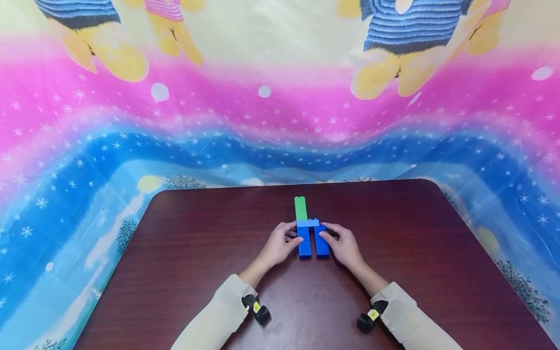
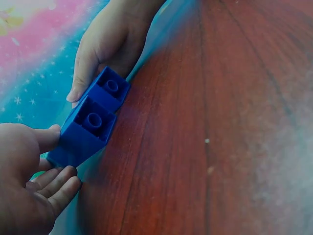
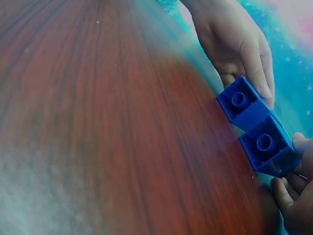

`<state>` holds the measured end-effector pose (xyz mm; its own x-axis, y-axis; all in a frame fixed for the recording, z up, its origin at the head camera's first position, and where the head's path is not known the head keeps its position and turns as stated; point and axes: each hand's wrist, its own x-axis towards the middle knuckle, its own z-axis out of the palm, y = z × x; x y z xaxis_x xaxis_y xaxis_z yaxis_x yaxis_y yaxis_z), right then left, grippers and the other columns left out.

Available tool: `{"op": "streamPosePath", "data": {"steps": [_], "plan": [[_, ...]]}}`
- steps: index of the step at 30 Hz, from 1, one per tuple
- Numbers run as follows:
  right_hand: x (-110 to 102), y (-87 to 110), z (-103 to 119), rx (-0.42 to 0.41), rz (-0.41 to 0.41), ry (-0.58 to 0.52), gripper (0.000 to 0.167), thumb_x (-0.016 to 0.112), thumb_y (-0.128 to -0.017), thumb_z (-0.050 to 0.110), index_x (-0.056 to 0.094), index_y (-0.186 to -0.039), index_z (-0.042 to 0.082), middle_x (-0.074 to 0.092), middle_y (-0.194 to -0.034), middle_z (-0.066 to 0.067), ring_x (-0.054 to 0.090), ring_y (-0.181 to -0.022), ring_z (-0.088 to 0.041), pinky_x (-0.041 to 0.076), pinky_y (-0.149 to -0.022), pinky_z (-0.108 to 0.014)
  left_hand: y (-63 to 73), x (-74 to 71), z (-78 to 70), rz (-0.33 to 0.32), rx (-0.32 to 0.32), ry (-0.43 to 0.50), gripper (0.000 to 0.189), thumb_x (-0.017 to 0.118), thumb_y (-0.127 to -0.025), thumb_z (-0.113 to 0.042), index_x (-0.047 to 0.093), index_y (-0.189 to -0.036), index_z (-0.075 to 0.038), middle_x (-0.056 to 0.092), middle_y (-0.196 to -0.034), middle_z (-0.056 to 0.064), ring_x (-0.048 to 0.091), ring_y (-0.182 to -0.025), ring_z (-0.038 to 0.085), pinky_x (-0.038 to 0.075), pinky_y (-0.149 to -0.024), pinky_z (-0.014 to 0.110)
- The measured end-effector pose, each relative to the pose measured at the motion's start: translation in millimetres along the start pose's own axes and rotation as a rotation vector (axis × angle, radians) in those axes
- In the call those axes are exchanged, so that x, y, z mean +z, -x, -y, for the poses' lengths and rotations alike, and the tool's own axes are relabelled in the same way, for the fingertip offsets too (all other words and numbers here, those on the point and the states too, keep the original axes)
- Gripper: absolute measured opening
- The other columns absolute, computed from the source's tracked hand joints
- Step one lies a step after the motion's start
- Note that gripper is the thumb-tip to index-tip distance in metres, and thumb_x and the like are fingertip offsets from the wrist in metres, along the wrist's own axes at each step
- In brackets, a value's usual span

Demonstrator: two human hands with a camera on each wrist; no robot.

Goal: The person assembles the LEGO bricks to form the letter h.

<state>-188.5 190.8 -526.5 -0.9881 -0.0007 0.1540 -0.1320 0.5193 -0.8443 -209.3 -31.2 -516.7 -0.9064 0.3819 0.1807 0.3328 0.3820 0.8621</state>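
Note:
A toy building-block assembly lies on the table with two parallel legs of dark blue bricks [image 1: 305, 248]. A light blue brick [image 1: 307, 223] bridges the legs at their far end, and a green block column [image 1: 301, 209] extends beyond it on the left side. My left hand [image 1: 278, 244] pinches the left leg between thumb and fingers. On the other side, my right hand [image 1: 347, 249] holds the right leg [image 1: 323, 249], its thumb on top. Both wrist views show the hollow undersides of the blue bricks [image 2: 80, 139], facing toward me, each with a round tube inside.
The dark reddish-brown table [image 1: 197, 233] has rounded far corners. Behind it and along its sides hangs a pink and blue printed cloth [image 1: 262, 116] with snowflakes and cartoon figures. A small black camera [image 1: 256, 309] is strapped at each cream sleeve's cuff.

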Motion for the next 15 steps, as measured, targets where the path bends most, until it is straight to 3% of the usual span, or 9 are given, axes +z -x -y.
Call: {"op": "streamPosePath", "data": {"steps": [7,15], "plan": [[2.0,-1.5,-0.1,0.045,0.0,0.01,0.038,0.069,-0.099,0.019,0.066,-0.133,0.002,0.065,-0.131,-0.021,0.066,-0.117,-0.035,0.053,-0.096,-0.05,-2.8,0.8,0.4,0.01,-0.006,-0.016,0.047,0.069,-0.097,-0.008,0.054,-0.138,0.011,0.062,-0.114,0.021,0.068,-0.103,0.031,0.058,-0.086,0.036],[1.4,-5.4,-0.4,0.04,0.003,0.037,0.039,0.069,-0.099,0.021,0.066,-0.134,0.003,0.065,-0.132,-0.021,0.064,-0.12,-0.037,0.051,-0.099,-0.053,-5.6,1.2,3.1,0.012,-0.021,-0.018,0.046,0.069,-0.098,-0.008,0.055,-0.137,0.012,0.062,-0.115,0.022,0.069,-0.103,0.031,0.058,-0.086,0.036]]}}
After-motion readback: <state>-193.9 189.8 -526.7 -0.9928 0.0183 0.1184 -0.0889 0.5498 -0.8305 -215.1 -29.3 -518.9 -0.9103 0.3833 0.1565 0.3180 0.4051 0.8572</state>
